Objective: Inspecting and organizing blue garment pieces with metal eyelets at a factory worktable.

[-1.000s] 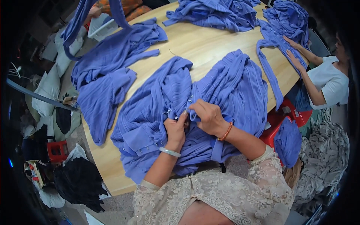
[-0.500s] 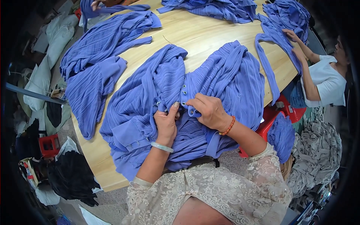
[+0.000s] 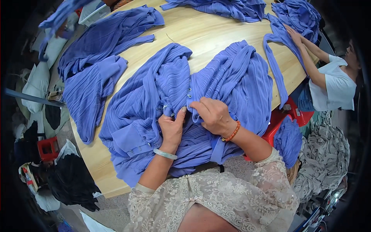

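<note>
A periwinkle-blue ribbed garment (image 3: 241, 87) lies bunched in front of me, its two front edges meeting in the middle. My left hand (image 3: 171, 129) pinches the left edge, thumb up, beside small metal hooks (image 3: 165, 106). Opposite it, my right hand (image 3: 213, 115) is closed on the right edge, a strip with metal eyelets (image 3: 189, 90). The fingertips of both hands almost meet; the cloth gripped between them is partly hidden. A folded flap with a row of hooks (image 3: 140, 148) lies left of my left wrist.
More blue garments (image 3: 112, 38) lie along the wooden table's (image 3: 101, 170) left and far sides. At the right a co-worker (image 3: 328, 79) handles blue cloth. Red stools (image 3: 297, 114), a grey cloth heap (image 3: 324, 162) and a black cloth pile (image 3: 73, 183) stand around the table.
My hands keep their grip, with only slight finger shifts at the edges. At the far left, a blue garment has been lifted outward off the table. The co-worker's hands have come together on the cloth.
</note>
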A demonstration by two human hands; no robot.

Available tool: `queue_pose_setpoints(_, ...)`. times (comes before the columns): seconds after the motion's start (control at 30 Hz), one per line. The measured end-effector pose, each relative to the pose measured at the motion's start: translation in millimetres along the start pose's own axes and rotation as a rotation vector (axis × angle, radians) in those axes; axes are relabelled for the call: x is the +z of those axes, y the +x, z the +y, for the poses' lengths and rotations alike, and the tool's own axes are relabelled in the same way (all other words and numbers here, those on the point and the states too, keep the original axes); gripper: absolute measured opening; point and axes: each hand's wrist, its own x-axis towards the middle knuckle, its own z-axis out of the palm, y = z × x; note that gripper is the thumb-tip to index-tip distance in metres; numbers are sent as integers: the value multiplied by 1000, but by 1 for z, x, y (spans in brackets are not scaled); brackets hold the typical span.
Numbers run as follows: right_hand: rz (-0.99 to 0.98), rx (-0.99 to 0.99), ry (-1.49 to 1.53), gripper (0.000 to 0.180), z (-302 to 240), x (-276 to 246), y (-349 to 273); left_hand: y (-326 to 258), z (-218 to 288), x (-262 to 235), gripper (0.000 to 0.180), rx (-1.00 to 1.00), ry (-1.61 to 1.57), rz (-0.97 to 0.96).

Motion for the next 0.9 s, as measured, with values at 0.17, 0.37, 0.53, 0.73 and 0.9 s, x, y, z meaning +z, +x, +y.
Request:
queue_pose_setpoints(0.17,8,117,112,42,4,-6,7,2,8,-1,9,-136,-162,-20)
queue_pose_setpoints(0.37,215,408,243,21,26,-19,12,6,10,-9,6,-288,-454,-75)
queue_pose_setpoints(0.53,42,557,48,25,35,-34,0,9,11,-7,11,-308,-531,-56)
queue_pose_setpoints(0.73,42,153,-170,51,-4,-34,18,10,8,-11,17,-241,-501,-56)
queue_pose_setpoints(0.9,-56,176,43,39,5,0,27,9,9,-5,14,-150,-524,18)
